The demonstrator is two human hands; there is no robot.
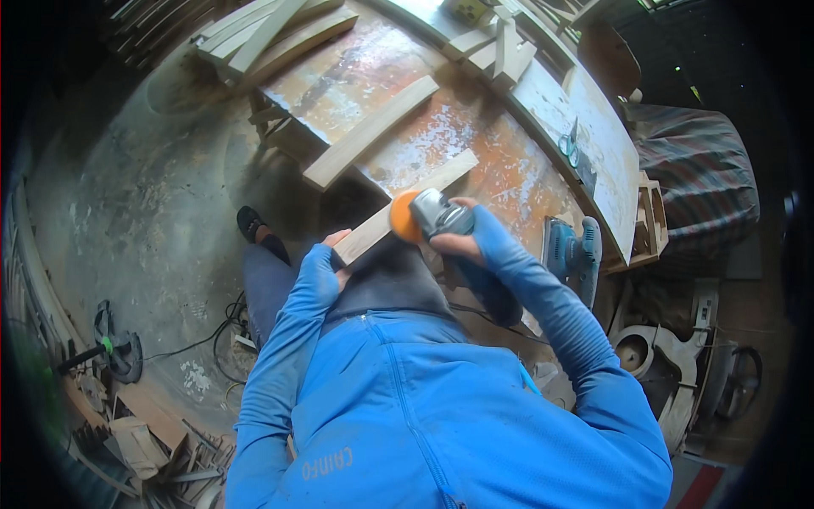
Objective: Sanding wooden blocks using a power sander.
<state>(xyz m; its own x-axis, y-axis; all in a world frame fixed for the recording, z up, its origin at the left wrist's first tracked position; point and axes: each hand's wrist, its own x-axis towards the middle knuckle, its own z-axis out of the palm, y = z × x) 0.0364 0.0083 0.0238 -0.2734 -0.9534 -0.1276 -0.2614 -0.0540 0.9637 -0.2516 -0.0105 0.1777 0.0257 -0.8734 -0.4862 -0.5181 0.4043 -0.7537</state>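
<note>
My left hand [333, 253] is closed round the near end of a pale wooden bar [365, 234]. The bar slants away to the right, its far end resting on the worn orange-brown tabletop. In my right hand [469, 237] is an angle grinder [437, 212] with a silver head, the fingers wrapped round its body. Its round orange disc [405, 217] lies against the side or top of the bar, about midway along; which face it touches I cannot tell. Farther left, a second wooden bar [373, 131] lies on the table, partly past its edge.
More wooden pieces [288, 42] are piled at the table's far left, others [500, 53] at the far right. A teal sander [572, 250] stands right of my arm. Scissors [570, 146] lie on a white board [606, 140]. A cord [222, 327] and wood scraps [144, 450] cover floor at left.
</note>
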